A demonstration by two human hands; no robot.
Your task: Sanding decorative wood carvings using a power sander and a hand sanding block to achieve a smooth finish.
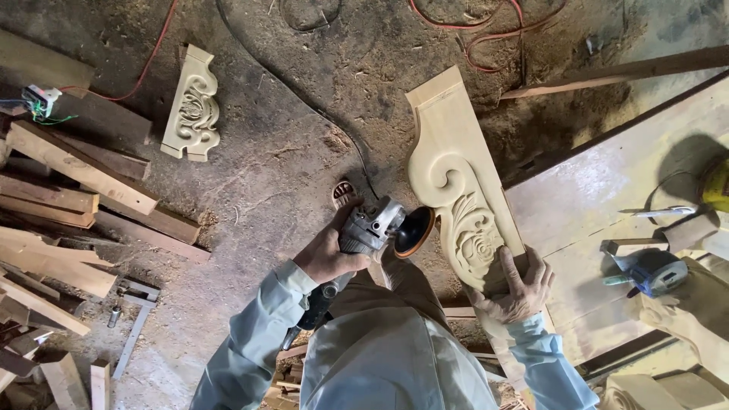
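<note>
The left hand [325, 254] grips a grey metal grinder [372, 228] beside the scroll-carved pale wood bracket [459, 182]; the right hand [516, 292] clasps the bracket's lower end.

Left hand [328, 257] grips an angle grinder [373, 228]; right hand [516, 292] steadies a carved wooden panel [462, 190]
</note>
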